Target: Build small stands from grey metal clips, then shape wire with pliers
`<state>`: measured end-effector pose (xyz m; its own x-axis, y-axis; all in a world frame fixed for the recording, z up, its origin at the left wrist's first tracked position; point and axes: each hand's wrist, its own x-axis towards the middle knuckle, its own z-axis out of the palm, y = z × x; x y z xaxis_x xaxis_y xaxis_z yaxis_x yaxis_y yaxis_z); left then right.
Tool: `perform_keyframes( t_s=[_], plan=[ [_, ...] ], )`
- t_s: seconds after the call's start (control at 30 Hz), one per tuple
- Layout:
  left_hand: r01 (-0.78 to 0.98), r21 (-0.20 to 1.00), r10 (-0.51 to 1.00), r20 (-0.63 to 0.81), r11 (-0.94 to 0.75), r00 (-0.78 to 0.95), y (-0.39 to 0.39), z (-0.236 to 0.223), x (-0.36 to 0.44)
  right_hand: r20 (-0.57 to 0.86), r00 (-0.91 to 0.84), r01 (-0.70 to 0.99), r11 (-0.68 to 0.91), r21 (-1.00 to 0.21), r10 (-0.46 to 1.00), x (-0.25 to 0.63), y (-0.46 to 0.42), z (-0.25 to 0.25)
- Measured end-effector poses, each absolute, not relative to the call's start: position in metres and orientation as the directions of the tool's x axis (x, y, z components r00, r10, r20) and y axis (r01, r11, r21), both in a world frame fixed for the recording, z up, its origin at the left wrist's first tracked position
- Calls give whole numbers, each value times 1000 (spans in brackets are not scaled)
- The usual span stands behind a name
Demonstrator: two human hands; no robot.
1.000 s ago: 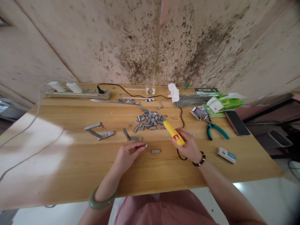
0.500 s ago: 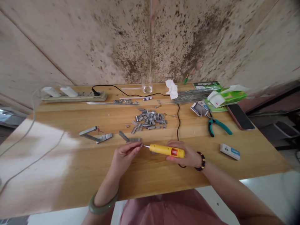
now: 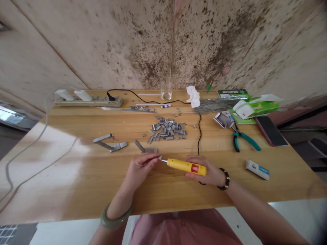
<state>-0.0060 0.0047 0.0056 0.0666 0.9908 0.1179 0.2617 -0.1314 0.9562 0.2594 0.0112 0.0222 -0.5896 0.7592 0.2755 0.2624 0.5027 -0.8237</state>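
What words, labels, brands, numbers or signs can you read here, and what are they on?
None can be read for certain.
Small white-and-blue box: print too blurred.
Open box by the pliers: print too small.
Green flat pack at the back: print too small.
Yellow tool in the right hand: no legible lettering.

- On the bench, centre: heap of metal pieces.
- Behind it: glass; back left, power strip.
- Right of it: pliers, then phone; before the pliers, a carton.
- Before the heap: glue gun, tip just beside the left fingers.
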Motion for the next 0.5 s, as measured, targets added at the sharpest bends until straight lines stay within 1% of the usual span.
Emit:
perform_keyframes(
  t_s=[0.13,0.5],
  plan=[
    [258,957,991,116,-131,73,5,6,-6,308,-589,231,520,-822,748,259,11,22],
    [276,953,991,106,-125,82,4,7,-5,296,-599,240,519,-821,745,259,12,23]
  ],
)
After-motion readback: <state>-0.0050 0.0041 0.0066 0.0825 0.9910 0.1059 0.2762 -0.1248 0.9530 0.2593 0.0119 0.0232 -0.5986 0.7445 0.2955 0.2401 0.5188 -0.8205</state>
